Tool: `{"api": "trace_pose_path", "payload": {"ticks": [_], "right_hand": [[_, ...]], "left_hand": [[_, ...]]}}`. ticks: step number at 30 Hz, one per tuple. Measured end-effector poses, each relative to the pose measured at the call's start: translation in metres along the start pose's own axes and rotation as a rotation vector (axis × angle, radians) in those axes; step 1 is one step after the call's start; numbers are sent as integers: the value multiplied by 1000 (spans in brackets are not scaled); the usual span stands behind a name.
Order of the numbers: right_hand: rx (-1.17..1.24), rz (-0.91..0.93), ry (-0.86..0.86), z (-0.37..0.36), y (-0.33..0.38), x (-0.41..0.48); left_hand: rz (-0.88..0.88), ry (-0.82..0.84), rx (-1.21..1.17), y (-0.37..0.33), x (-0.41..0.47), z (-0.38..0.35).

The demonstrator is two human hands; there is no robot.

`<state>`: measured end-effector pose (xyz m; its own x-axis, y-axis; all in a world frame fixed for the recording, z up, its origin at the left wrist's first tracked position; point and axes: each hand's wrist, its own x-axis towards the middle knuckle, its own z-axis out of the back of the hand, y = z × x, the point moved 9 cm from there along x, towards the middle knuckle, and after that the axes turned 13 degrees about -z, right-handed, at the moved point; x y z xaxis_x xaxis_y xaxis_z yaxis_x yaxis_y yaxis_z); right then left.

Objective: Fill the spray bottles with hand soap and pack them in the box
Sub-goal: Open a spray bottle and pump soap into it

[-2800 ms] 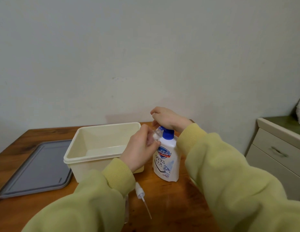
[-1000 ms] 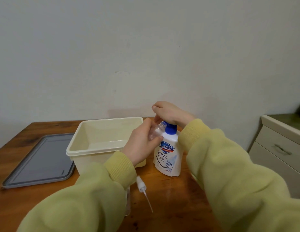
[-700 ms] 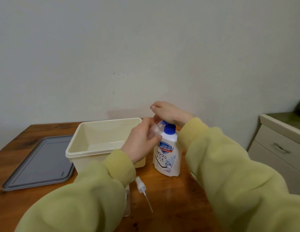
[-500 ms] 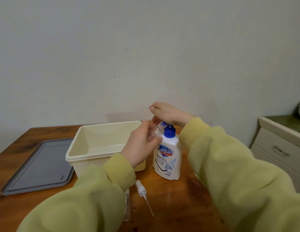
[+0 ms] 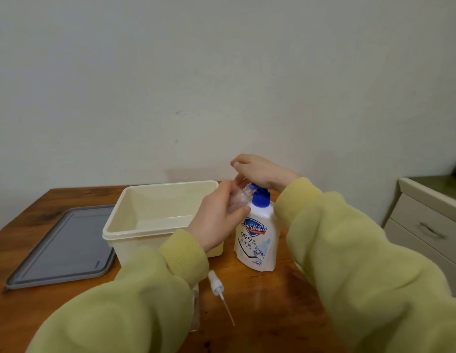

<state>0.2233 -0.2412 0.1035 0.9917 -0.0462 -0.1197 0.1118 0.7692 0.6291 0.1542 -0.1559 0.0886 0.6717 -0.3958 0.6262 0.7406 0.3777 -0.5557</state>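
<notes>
A white hand soap bottle with a blue pump stands upright on the wooden table. My right hand rests flat on top of the pump head. My left hand grips a small clear spray bottle, tilted with its open mouth at the pump's nozzle. The spray bottle's white spray head with its thin tube lies loose on the table in front. The cream box stands open and empty to the left of the soap bottle.
The box's grey lid lies flat at the table's left. Another clear bottle is partly hidden under my left sleeve. A cream drawer cabinet stands to the right of the table. A plain wall is behind.
My right hand has kept pressing and easing on the pump head, with small rises and dips. My left hand has held the spray bottle at the nozzle throughout. Only the head camera shifted slightly.
</notes>
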Motion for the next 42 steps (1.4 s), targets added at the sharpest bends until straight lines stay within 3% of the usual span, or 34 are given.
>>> {"api": "trace_pose_path", "payload": {"ticks": [42], "right_hand": [[-57,-28,21,-1,1,1]], "left_hand": [[-16,-56,-54,-5,-3,1]]}}
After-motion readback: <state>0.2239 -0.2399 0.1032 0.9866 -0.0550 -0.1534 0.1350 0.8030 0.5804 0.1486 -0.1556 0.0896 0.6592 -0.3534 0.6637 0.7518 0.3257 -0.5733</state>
